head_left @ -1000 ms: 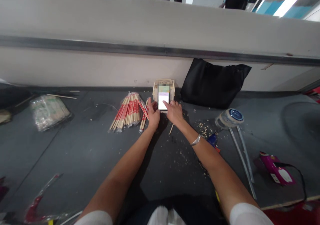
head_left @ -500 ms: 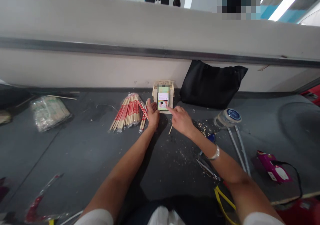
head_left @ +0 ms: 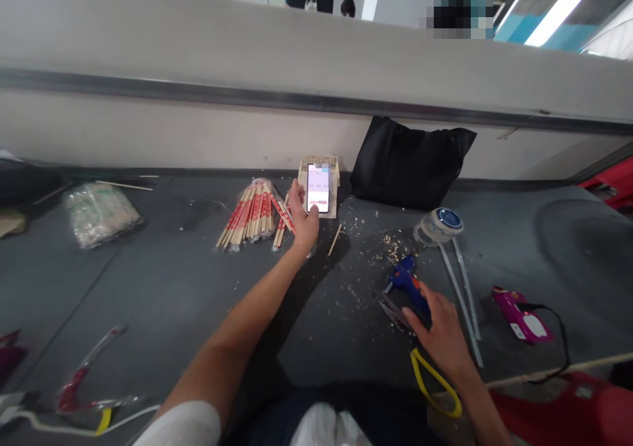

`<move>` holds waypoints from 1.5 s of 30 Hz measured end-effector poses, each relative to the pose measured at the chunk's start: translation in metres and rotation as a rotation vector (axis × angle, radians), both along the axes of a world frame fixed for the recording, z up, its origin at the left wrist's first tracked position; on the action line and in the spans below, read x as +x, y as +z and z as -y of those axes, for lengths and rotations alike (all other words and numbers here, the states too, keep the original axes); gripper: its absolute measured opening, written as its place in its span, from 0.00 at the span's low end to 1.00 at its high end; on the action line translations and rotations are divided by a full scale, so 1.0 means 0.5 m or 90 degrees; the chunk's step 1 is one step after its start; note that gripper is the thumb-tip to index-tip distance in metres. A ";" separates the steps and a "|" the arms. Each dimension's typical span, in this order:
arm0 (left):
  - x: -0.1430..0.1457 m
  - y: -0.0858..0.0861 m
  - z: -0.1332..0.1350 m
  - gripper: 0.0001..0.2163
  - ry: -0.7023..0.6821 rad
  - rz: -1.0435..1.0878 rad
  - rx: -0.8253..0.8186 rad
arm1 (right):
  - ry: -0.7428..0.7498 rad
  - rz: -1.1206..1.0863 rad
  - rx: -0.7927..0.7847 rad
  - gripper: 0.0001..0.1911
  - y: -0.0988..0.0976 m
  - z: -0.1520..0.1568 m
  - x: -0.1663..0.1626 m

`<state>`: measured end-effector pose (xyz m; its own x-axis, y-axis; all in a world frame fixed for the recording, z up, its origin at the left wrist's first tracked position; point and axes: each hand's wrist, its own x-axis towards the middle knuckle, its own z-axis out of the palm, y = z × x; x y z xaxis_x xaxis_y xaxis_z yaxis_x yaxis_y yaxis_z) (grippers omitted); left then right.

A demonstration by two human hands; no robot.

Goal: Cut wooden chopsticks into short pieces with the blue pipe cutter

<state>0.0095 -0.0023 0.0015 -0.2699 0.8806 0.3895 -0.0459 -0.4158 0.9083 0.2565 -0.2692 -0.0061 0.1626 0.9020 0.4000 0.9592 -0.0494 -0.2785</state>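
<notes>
A smartphone point(head_left: 318, 185) with a lit screen showing digits leans on a small structure of pale wooden sticks point(head_left: 334, 202) by the wall. Around the phone's lower left is my left hand point(head_left: 305, 227), its fingers apart and its thumb at the bottom of the screen. My right hand point(head_left: 440, 330) is spread over the handle of a blue glue gun point(head_left: 404, 277); whether it touches the gun is unclear. Beside that hand lies a metal-ended tool with a yellow handle point(head_left: 435, 390), partly hidden. A single stick point(head_left: 335, 240) lies near the phone.
Red-wrapped chopsticks point(head_left: 252, 212) lie left of the phone, and a plastic-wrapped bundle point(head_left: 101, 215) further left. A black bag point(head_left: 410, 162) stands against the wall. On the right are a clear jar point(head_left: 438, 227), glue sticks point(head_left: 459, 294) and a magenta box point(head_left: 524, 315) with a cord.
My right hand has left the phone and come down right to the glue gun. The phone's screen has changed to digits. My left thumb has moved onto the screen's lower part.
</notes>
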 end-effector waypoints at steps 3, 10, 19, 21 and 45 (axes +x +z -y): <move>0.022 0.044 0.058 0.35 -0.076 -0.016 0.027 | -0.011 0.031 0.003 0.31 -0.016 0.009 0.003; 0.056 0.060 0.253 0.27 -0.335 -0.079 0.035 | -0.023 0.057 -0.023 0.27 -0.041 0.000 0.035; 0.075 -0.005 0.395 0.18 -0.550 -0.218 -0.046 | 0.028 0.013 0.049 0.21 -0.029 -0.012 0.049; 0.074 -0.018 0.403 0.16 -0.568 -0.251 -0.052 | 0.021 0.000 0.076 0.21 -0.006 -0.017 0.054; 0.078 -0.047 0.398 0.15 -0.594 -0.202 -0.075 | -0.142 -0.083 0.277 0.22 0.099 -0.246 0.238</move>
